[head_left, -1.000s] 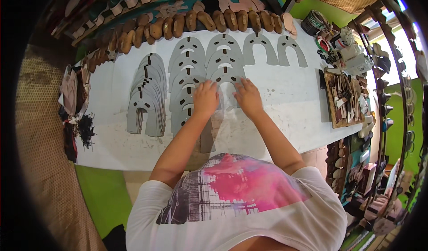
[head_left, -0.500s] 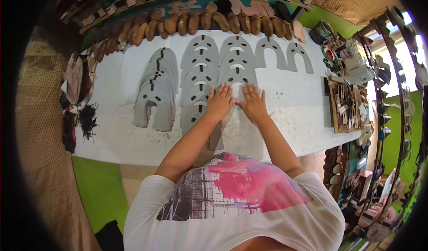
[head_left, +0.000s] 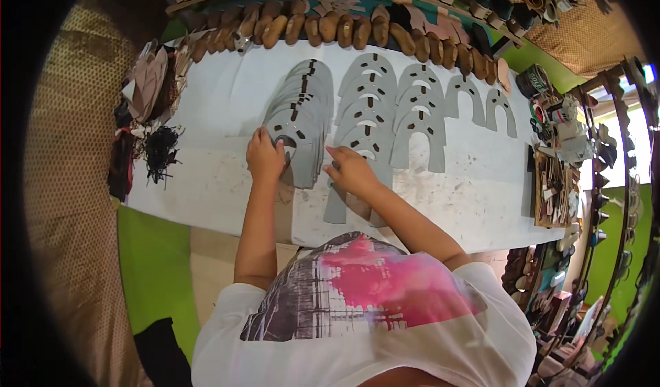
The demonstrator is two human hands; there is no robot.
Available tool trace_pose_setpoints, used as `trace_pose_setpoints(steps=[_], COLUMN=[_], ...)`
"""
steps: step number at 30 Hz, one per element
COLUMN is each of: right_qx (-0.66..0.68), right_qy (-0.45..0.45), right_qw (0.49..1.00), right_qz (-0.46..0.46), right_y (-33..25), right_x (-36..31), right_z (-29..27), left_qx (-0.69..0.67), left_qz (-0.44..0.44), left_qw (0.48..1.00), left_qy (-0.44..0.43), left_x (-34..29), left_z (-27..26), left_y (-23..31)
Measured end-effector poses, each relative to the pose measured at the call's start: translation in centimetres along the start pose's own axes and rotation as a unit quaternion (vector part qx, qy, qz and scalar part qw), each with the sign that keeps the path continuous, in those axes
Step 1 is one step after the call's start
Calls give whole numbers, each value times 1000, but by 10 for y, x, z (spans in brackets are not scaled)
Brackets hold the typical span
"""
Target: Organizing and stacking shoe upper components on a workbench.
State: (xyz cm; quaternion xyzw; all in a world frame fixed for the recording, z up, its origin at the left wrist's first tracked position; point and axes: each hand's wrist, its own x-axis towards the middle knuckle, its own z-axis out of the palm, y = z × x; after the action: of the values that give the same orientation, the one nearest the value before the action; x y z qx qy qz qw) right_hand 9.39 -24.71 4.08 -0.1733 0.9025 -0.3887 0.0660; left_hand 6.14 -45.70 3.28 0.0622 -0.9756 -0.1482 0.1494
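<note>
Grey U-shaped shoe-upper stack (head_left: 308, 120), fanned: 10 o'clock from right hand (head_left: 357, 174), its fingers parted. Left hand (head_left: 266, 158) at stack's 8 o'clock; whether fingers pinch, can't tell. Uneven pull could skew layers.

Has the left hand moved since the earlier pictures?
Yes: leftward. Judged against the black tangle by the table's left side, the left hand is now much nearer, at the leftmost grey stack.

Dark round can (head_left: 533, 81), short printed word (head_left: 536, 82) on its side
</note>
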Motion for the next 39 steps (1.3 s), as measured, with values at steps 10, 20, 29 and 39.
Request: trace_pose_setpoints(steps=[10,20,29,39], right_qx=[-158,142,439,347], right_qy=[102,130,81,160], right_qw=[982,966,861,848], right_qz=[18,173,244,368], right_y=[-41,-32,8,102], right_x=[19,42,6,-116], right_z=[49,52,-5,-105], left_qx=[-44,-105,-451,-459], left_qz=[15,1,-80,-28], left_qw=[998,989,828,750], left_qy=[-47,-108,-325,-476], left_x=[1,23,15,-58], left_z=[-11,-23,-11,65], left_y=[-28,-36,-4,148])
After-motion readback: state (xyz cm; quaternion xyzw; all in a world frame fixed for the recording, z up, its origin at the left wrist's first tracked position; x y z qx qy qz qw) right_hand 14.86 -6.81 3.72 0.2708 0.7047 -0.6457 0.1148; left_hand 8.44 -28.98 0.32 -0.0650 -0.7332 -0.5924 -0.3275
